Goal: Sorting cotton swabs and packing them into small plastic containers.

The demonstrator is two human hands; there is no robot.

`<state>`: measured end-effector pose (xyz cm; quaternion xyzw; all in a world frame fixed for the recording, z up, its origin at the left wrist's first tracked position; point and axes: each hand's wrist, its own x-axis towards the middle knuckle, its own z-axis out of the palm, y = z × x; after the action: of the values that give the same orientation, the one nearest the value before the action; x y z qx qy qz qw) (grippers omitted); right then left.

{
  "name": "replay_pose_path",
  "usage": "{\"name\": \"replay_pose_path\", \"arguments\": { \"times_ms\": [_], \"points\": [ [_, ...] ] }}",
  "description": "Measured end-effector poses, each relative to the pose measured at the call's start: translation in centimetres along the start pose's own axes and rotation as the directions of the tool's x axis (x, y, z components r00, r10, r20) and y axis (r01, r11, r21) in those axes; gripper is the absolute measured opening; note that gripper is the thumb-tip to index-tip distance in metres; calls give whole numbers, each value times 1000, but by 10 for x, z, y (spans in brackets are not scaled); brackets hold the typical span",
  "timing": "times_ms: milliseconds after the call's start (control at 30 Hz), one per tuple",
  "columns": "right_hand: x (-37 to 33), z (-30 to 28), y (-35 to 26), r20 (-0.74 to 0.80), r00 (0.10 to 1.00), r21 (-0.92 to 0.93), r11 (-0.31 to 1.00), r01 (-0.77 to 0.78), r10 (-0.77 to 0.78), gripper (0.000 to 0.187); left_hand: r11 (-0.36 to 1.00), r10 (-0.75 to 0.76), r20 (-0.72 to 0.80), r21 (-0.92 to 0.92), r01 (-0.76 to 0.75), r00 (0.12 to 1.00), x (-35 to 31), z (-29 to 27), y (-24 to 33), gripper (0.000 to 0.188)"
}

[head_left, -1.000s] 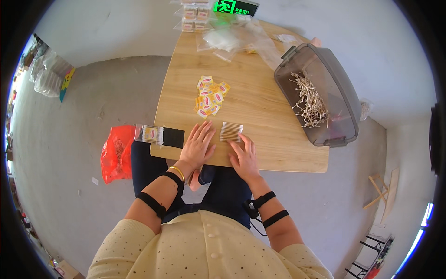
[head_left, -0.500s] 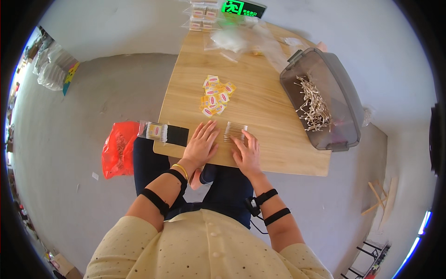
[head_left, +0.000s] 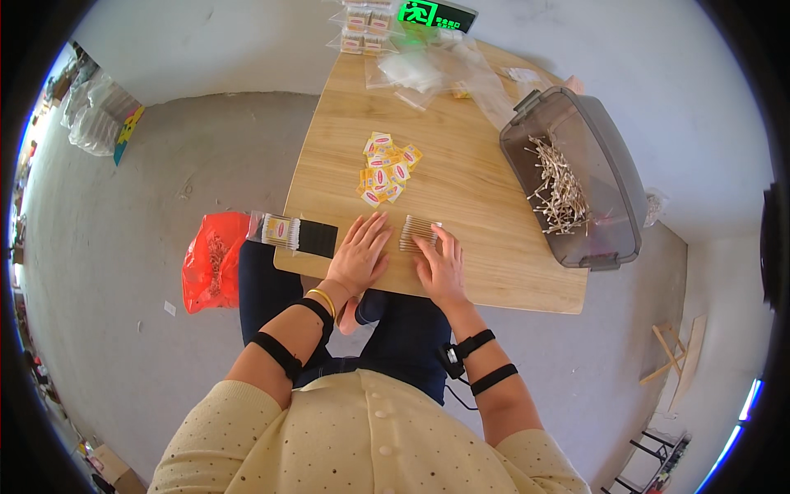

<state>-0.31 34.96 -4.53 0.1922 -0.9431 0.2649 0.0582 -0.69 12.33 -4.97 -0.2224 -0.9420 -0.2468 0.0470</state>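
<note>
A neat row of cotton swabs [head_left: 418, 232] lies side by side on the wooden table [head_left: 485, 247]. My right hand [head_left: 443, 262] rests over its right part, fingers apart and fingertips touching the sticks. Flat on the table, left of the row, lies my left hand [head_left: 360, 251] with its fingers stretched out and nothing in it. Just beyond the hands is a loose pile of small yellow-and-white printed cards [head_left: 383, 170]. Left of my left hand, a clear packet of cotton swabs with a card [head_left: 281, 231] lies against a black pad [head_left: 318, 240].
A grey translucent bin [head_left: 611, 177] stands tilted at the right, with many loose cotton swabs [head_left: 559, 191] inside. Clear plastic bags [head_left: 411, 72] and stacked filled packs [head_left: 362, 31] sit at the far end. A red plastic bag [head_left: 216, 263] hangs by the table's left edge.
My right hand has shifted very slightly over the cotton swab row, its fingertips still on the sticks. My left hand stays flat in place. The whole view has drifted a little.
</note>
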Motion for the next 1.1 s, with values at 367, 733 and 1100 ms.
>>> {"name": "replay_pose_path", "arguments": {
  "times_ms": [367, 733, 1100],
  "points": [
    [6, 4, 3, -66, 998, -12, 1000, -3, 3, 43, 1000, 6, -13, -4, -6, 1000, 0, 0, 0, 52],
    [18, 0, 1, -91, 996, -6, 1000, -9, 8, 34, 1000, 8, -24, -10, -8, 1000, -1, -1, 0, 52],
    [22, -3, 1, -82, 997, -40, 999, -3, -1, 31, 1000, 9, -18, -15, -9, 1000, -1, 0, -1, 52]
  ]
}}
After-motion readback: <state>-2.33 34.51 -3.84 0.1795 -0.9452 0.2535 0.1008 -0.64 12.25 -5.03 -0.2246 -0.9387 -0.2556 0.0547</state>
